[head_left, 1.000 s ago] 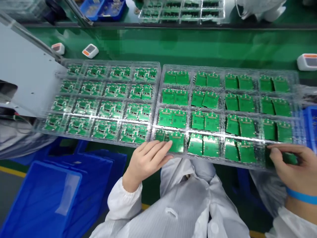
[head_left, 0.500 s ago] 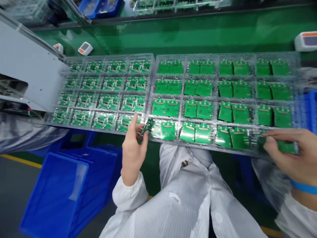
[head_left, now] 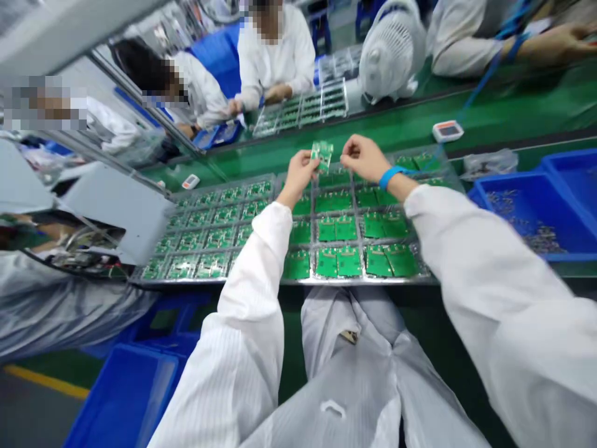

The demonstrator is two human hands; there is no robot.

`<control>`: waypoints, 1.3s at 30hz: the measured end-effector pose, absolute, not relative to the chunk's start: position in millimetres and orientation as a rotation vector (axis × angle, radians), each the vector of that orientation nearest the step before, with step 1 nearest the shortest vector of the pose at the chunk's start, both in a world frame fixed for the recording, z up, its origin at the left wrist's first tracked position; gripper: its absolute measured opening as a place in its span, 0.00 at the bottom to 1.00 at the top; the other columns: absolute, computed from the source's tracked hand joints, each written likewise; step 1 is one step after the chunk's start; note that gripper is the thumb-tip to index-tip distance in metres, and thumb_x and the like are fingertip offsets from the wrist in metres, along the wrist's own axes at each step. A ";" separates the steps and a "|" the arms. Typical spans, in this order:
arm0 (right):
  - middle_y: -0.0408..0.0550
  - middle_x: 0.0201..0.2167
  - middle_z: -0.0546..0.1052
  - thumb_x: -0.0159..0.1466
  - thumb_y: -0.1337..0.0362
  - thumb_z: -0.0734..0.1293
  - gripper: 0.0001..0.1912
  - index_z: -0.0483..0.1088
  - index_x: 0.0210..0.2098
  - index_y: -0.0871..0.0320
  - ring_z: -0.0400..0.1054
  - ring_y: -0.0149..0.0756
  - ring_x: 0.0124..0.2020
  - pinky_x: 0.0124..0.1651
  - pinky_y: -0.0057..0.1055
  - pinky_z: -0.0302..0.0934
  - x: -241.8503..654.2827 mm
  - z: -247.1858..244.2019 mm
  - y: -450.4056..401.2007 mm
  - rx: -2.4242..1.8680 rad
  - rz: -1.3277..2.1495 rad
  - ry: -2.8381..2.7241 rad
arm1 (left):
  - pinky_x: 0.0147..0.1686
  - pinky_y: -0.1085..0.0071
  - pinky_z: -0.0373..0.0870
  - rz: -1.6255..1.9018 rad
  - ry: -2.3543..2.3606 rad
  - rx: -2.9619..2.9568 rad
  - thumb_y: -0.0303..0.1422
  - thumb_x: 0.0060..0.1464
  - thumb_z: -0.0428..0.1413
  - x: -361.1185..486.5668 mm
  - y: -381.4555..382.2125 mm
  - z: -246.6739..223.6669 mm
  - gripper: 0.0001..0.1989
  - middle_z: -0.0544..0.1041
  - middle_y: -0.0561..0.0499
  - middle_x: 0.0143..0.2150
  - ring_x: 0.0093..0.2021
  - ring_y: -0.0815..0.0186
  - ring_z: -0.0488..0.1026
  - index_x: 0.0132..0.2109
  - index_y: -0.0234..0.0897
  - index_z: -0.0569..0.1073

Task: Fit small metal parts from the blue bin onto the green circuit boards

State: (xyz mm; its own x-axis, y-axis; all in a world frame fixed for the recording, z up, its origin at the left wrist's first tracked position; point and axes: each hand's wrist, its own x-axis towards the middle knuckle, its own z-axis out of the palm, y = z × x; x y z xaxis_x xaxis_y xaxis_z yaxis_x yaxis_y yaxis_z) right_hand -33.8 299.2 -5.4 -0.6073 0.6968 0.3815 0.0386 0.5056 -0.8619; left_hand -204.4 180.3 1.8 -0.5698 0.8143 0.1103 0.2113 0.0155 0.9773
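The left hand [head_left: 301, 173] is pinching a green circuit board [head_left: 322, 157] above the far part of the right tray [head_left: 313, 239]. Just right of the board, the right hand [head_left: 366, 160] is curling its fingers nearly closed; whether they are gripping anything cannot be told.

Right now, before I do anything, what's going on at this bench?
The left hand holds a green board up over the right tray. The right hand is raised just beside it, not touching the board, fingers curled; whether it grips something small can't be made out. The right tray and the left tray beside it both hold rows of boards. A blue bin of small parts sits off to the right.
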 end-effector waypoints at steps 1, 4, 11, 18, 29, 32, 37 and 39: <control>0.40 0.25 0.74 0.63 0.70 0.79 0.18 0.66 0.30 0.51 0.68 0.35 0.29 0.37 0.36 0.70 -42.2 -11.0 304.5 -0.627 1.250 -1.918 | 0.25 0.74 0.62 1.575 1.797 1.060 0.27 0.65 0.67 -200.9 190.6 -1.8 0.10 0.79 0.54 0.29 0.25 0.70 0.72 0.41 0.39 0.72; 0.41 0.23 0.76 0.62 0.65 0.79 0.17 0.66 0.30 0.50 0.72 0.37 0.28 0.31 0.35 0.68 -53.1 -28.9 310.5 -0.611 1.386 -1.804 | 0.23 0.74 0.57 1.525 1.764 1.122 0.30 0.66 0.67 -196.1 196.4 -20.6 0.11 0.74 0.58 0.21 0.19 0.72 0.65 0.41 0.39 0.71; 0.43 0.30 0.81 0.61 0.64 0.81 0.13 0.72 0.35 0.52 0.76 0.37 0.32 0.41 0.37 0.75 -51.9 -59.9 315.0 -0.520 1.441 -1.742 | 0.25 0.74 0.60 1.481 1.713 1.185 0.37 0.71 0.65 -212.3 181.7 -52.5 0.11 0.77 0.58 0.23 0.21 0.70 0.69 0.49 0.40 0.70; 0.42 0.31 0.80 0.59 0.64 0.84 0.17 0.75 0.40 0.51 0.75 0.38 0.33 0.44 0.39 0.79 -53.3 -63.9 324.3 -0.511 1.444 -1.794 | 0.30 0.73 0.73 1.510 1.595 1.277 0.40 0.67 0.69 -218.1 187.8 -66.2 0.15 0.85 0.51 0.37 0.32 0.65 0.80 0.54 0.41 0.75; 0.44 0.37 0.85 0.58 0.38 0.85 0.30 0.77 0.45 0.50 0.81 0.44 0.44 0.53 0.43 0.81 -48.1 -55.0 316.2 -0.473 1.385 -1.959 | 0.42 0.60 0.84 1.560 1.478 1.429 0.61 0.58 0.72 -236.4 201.4 -91.9 0.34 0.82 0.42 0.48 0.51 0.49 0.87 0.59 0.44 0.76; 0.45 0.40 0.86 0.58 0.33 0.84 0.34 0.76 0.46 0.50 0.82 0.44 0.45 0.52 0.41 0.81 -46.5 -52.0 313.4 -0.491 1.414 -1.904 | 0.41 0.59 0.84 1.604 1.483 1.435 0.67 0.56 0.70 -238.0 203.1 -92.7 0.37 0.81 0.43 0.49 0.49 0.51 0.86 0.57 0.45 0.75; 0.45 0.41 0.86 0.62 0.32 0.81 0.32 0.75 0.44 0.52 0.83 0.43 0.46 0.48 0.39 0.80 -45.8 -52.6 314.8 -0.506 1.395 -1.883 | 0.33 0.65 0.82 1.708 1.528 1.492 0.73 0.51 0.69 -240.9 204.4 -92.4 0.39 0.78 0.46 0.46 0.43 0.59 0.80 0.51 0.47 0.73; 0.42 0.39 0.86 0.66 0.33 0.80 0.30 0.74 0.45 0.52 0.81 0.39 0.43 0.48 0.37 0.80 -46.4 -53.9 317.0 -0.519 1.370 -1.903 | 0.33 0.65 0.81 1.743 1.529 1.503 0.73 0.51 0.68 -241.0 204.2 -92.9 0.39 0.76 0.47 0.46 0.45 0.58 0.79 0.50 0.47 0.72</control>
